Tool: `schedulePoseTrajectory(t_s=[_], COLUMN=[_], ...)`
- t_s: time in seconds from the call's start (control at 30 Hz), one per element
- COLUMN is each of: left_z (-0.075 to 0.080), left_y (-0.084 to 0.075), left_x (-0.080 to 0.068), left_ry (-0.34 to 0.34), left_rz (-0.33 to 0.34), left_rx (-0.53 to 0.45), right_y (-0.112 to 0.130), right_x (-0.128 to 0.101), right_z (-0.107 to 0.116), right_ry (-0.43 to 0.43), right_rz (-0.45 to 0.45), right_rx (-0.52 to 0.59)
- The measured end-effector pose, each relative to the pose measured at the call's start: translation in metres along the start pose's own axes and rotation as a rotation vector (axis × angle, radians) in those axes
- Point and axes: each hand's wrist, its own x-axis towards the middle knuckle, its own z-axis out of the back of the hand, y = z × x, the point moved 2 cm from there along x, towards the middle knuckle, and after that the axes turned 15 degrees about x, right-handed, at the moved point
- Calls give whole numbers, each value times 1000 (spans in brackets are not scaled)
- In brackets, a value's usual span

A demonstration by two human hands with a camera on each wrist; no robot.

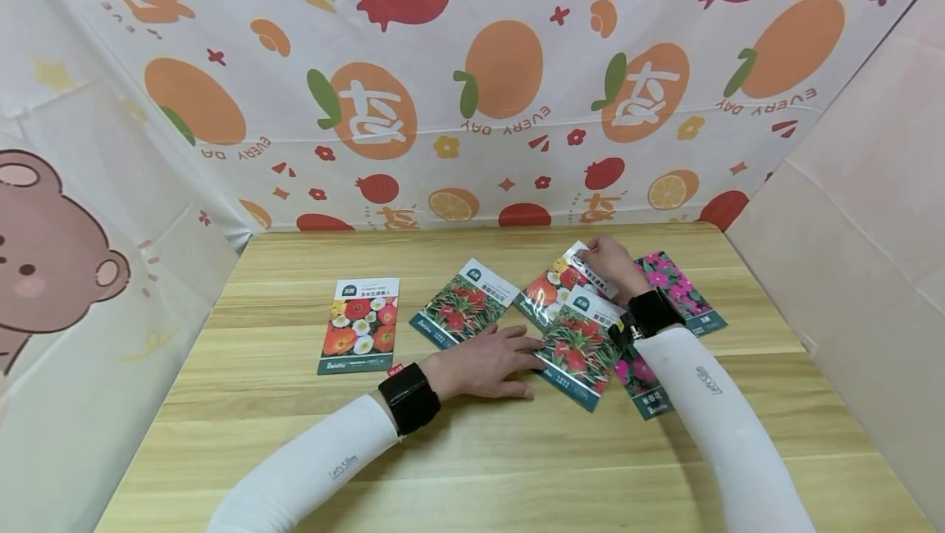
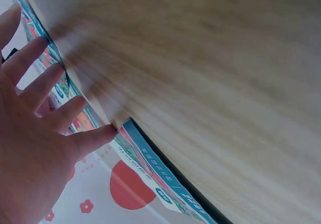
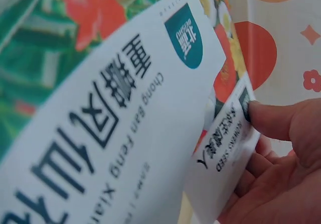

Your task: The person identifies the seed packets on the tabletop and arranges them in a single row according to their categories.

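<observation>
Several seed packets lie on a wooden table (image 1: 295, 451). My left hand (image 1: 509, 362) lies flat with straight, spread fingers (image 2: 55, 116). Its fingertips touch the left edge of a red-flower packet (image 1: 582, 346) (image 2: 150, 169). My right hand (image 1: 593, 258) pinches the white top strip of an orange-flower packet (image 1: 550, 289) (image 3: 225, 148) between thumb (image 3: 278, 118) and fingers, lifting that end slightly. The red-flower packet's white header (image 3: 100, 113) overlaps it in the right wrist view.
Further left lie a packet of mixed red and white flowers (image 1: 360, 325) and another red-flower packet (image 1: 463, 303). A pink-flower packet (image 1: 675, 280) lies right of my right hand, another (image 1: 644, 389) beside my right forearm. Printed cloth walls enclose the table.
</observation>
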Motion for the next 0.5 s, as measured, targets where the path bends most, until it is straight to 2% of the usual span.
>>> schedulePoseTrajectory(t_s=[0.17, 0.5], left_z=[1, 4], left_y=[0, -2], left_x=[0, -1], left_ry=[3, 24], left_rz=[4, 21], left_rx=[-7, -15], right_y=[1, 10], right_x=[2, 1], right_z=[3, 13], right_ry=[-67, -206], right_rz=[52, 156], right_rx=[-17, 56])
